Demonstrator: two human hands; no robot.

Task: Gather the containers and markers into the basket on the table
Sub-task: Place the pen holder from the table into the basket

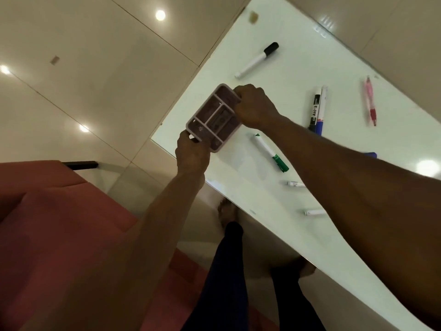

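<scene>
Both the left hand (pixel 192 151) and right hand (pixel 254 105) grip the basket (pixel 212 118); marker (pixel 315 108) lettering is too blurred to read.

Little can be read. The black-bodied marker (pixel 315 108), lying against a blue-capped marker (pixel 321 111) near the far edge of the table (pixel 310 235), carries white lettering along its barrel that looks like "Abj 3", though the blur leaves this uncertain. Two small white tubes (pixel 296 184) near the near edge bear dark print too small to read.
</scene>
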